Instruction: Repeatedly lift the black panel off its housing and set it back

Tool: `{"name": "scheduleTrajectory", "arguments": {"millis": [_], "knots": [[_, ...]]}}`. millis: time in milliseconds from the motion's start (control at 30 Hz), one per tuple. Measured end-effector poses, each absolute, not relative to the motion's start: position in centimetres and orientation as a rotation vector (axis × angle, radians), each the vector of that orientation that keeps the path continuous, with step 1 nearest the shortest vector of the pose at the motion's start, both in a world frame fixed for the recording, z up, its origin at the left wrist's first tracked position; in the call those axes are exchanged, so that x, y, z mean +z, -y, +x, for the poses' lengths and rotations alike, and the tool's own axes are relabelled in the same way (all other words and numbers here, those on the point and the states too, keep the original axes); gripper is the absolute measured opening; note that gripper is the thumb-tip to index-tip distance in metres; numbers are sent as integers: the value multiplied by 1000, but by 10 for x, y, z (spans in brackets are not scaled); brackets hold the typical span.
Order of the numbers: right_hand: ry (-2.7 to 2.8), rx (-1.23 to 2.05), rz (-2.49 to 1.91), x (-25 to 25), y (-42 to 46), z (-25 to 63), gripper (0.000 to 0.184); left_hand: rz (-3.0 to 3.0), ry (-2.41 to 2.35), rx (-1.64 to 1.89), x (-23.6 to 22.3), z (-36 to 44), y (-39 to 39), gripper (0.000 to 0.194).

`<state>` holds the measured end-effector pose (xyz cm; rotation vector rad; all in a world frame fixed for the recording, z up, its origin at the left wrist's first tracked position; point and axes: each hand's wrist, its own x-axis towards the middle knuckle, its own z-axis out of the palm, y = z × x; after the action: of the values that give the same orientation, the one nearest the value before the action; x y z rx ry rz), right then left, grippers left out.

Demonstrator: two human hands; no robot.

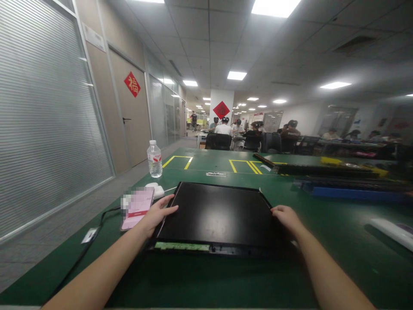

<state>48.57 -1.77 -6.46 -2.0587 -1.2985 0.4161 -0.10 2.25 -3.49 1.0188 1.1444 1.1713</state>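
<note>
A flat black display panel (pixel 216 215) spans the space between my two hands, its glossy face up. Along its near edge runs a narrow green circuit strip (pixel 182 246). My left hand (pixel 158 214) grips the panel's left edge, thumb on the face and fingers at the side. At the right edge, my right hand (pixel 285 217) pinches the frame with thumb and fingers closed. Whether the panel rests on the table or is slightly raised, I cannot tell. The undersides of the fingers are hidden.
A phone with a pink screen (pixel 138 211) and a white object (pixel 155 190) lie left of the panel. Behind stands a water bottle (pixel 155 159). Blue strips (pixel 355 192) and dark bars (pixel 322 170) lie at right on the green table (pixel 200 280). People sit farther back.
</note>
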Motion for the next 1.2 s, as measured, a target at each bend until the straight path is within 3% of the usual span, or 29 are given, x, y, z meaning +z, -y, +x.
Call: {"name": "scheduleTrajectory", "arguments": {"millis": [100, 233, 700, 1200], "knots": [[1295, 415, -2065, -65, 18, 485, 20, 936, -1121, 1110, -39, -2, -25, 86], [1290, 403, -2066, -64, 18, 484, 18, 876, -1087, 1073, -38, -2, -23, 94], [1258, 444, -2068, -67, 20, 482, 20, 936, -973, 1052, -27, 0, -11, 74], [1233, 395, -1994, -70, 20, 485, 22, 877, -863, 1109, -12, 8, 4, 87]]}}
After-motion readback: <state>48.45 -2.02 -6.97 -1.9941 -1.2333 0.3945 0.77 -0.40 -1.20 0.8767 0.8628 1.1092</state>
